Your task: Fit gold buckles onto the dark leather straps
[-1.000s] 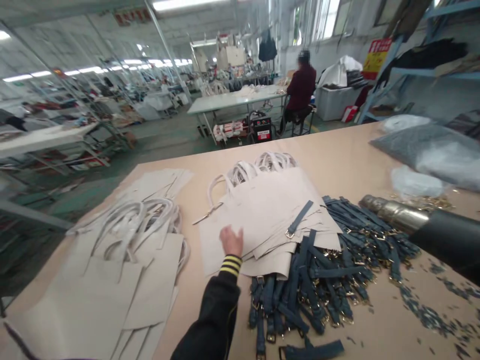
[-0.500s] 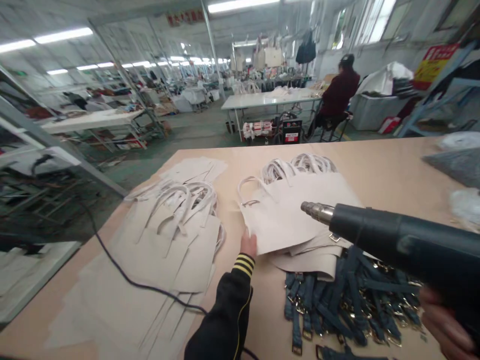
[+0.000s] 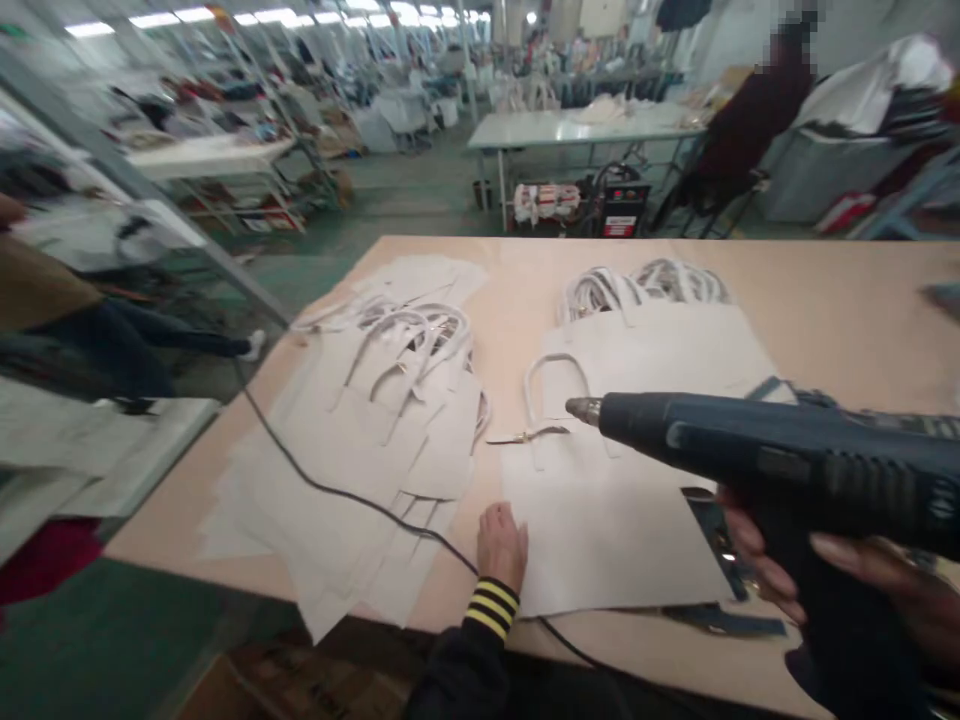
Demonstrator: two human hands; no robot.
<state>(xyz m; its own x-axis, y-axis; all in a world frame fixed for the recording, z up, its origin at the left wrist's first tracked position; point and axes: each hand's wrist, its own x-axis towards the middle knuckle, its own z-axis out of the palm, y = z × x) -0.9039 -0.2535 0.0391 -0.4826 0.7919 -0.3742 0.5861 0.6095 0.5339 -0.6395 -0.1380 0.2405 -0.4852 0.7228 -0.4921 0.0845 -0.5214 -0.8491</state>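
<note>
My right hand (image 3: 847, 570) is shut around the grip of a black heat gun (image 3: 757, 450), whose metal nozzle points left over a cream flat bag (image 3: 607, 540). That bag lies on top of a stack, with its white rope handle (image 3: 551, 395) looped upward. Small gold-handled snips (image 3: 529, 435) rest on it just left of the nozzle, not touching it. My left hand (image 3: 501, 548) lies empty on the table at the bag's lower left edge. Navy straps with metal buckles (image 3: 720, 620) show only at the bag's lower right, mostly hidden beneath it.
A pile of cream bags with white handles (image 3: 390, 430) lies left of my left hand, and another stack (image 3: 660, 340) lies behind. A black cord (image 3: 352, 505) crosses the wooden table (image 3: 847, 280). A seated person (image 3: 750, 120) and a standing person (image 3: 82, 330) are beyond it.
The top bag has been laid flat, covering most of the navy straps. The heat gun has moved left over it, my left hand has dropped toward the table's near edge, and the view has tilted.
</note>
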